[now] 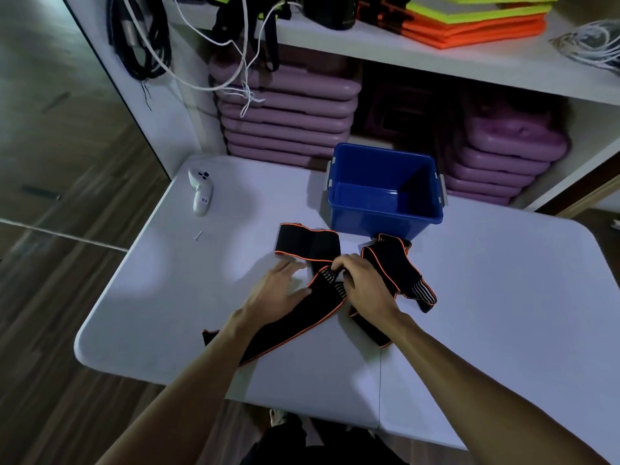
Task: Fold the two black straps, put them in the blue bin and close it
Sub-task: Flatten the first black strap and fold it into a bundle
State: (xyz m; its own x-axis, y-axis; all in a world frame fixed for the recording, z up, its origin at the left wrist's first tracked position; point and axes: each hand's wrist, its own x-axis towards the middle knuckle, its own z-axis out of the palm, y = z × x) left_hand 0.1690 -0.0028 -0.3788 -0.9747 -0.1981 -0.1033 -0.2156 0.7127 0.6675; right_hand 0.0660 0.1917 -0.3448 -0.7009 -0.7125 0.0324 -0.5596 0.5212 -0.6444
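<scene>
Your right hand point(364, 283) pinches the left strap point(302, 317) at its striped section; your left hand point(278, 290) lies flat on it, fingers spread. The right strap point(396, 270) lies beside the open blue bin point(382, 214).

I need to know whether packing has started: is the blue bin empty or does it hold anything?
Empty. The blue bin stands open with its bare floor showing, and both black straps lie on the table in front.

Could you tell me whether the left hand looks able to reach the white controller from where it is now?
Probably yes. The left hand rests open on a black strap, and only bare table lies between it and the white controller farther out to its left; a small screw sits aside.
</scene>
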